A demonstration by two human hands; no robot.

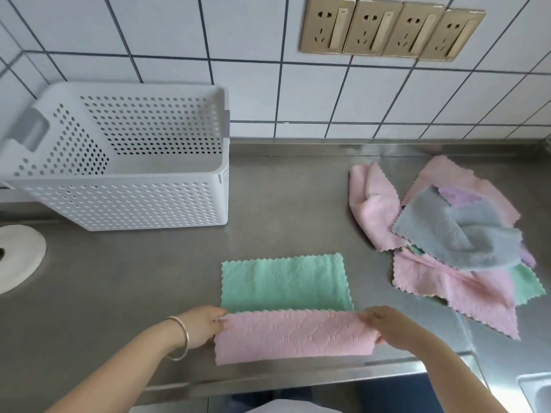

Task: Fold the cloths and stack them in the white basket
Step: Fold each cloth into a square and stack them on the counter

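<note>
Both hands work nearest me, left hand [205, 324] and right hand [380, 323] each pinching an end of the two-sided cloth [293, 335], its long axis left-to-right, green half ahead, so I judge the white basket [125, 201] nearer my left.

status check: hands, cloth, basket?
Left hand and right hand pinch the cloth by its near corners, folding pink over green. White basket holds nothing visible. Unfolded pile waits right; nothing in the way.

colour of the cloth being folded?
Green on the inner face, pink on the folded-over side; head view.
</note>
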